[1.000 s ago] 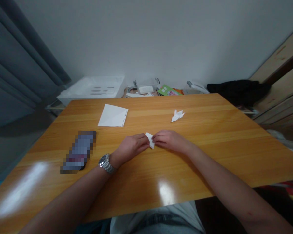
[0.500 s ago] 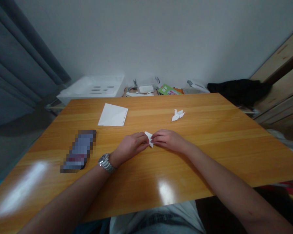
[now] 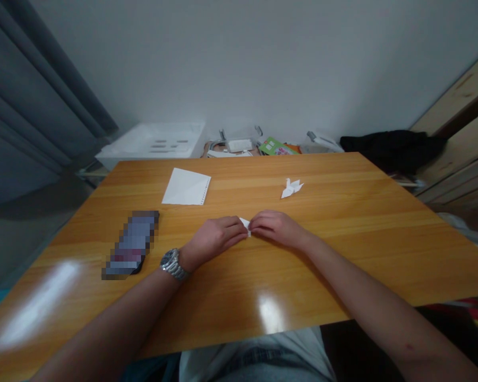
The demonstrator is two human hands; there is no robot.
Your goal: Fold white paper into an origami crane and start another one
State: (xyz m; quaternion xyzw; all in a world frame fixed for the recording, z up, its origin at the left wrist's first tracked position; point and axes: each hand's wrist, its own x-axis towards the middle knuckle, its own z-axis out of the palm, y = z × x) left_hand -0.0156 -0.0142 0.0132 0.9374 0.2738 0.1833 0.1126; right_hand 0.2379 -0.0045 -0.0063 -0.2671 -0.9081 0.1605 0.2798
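Observation:
My left hand (image 3: 214, 239) and my right hand (image 3: 276, 228) meet at the middle of the wooden table (image 3: 342, 249). Both are closed in a pinch on a small folded white paper (image 3: 246, 224), of which only a corner shows between the fingertips. A metal watch (image 3: 172, 263) is on my left wrist. A finished white paper crane (image 3: 291, 188) stands farther back to the right. A flat white sheet with a perforated edge (image 3: 186, 187) lies at the back left.
A pixelated dark phone-like object (image 3: 131, 250) lies left of my left hand. Behind the table are a white plastic bin (image 3: 155, 141), clutter with a green packet (image 3: 276, 147) and a black cloth (image 3: 386, 144). Grey curtains hang at the left, wooden furniture at the right.
My fingertips have closed in over the small paper, so less of it shows now than a second ago. The view has shifted slightly; the hands stay in place.

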